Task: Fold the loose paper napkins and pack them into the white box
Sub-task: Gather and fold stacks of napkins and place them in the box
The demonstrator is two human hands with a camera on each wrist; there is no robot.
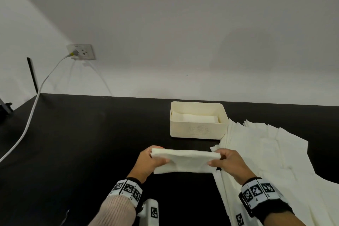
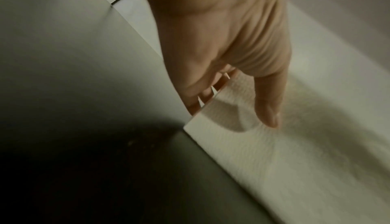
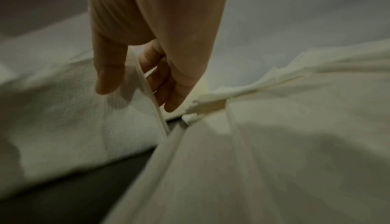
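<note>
My left hand [image 1: 149, 161] and right hand [image 1: 227, 161] each pinch one end of a folded napkin [image 1: 185, 161], thumb on the near face and fingers behind, holding it just above the black table [image 1: 91, 143]. I take the fold as done and the packing step as open. The white box [image 1: 197, 130] sits just beyond, already holding folded napkins [image 1: 194, 118]; the loose pile [image 1: 266, 152] lies to its right. Next I'd carry the napkin forward over the rim and lay it flat, keeping both ends level.
</note>
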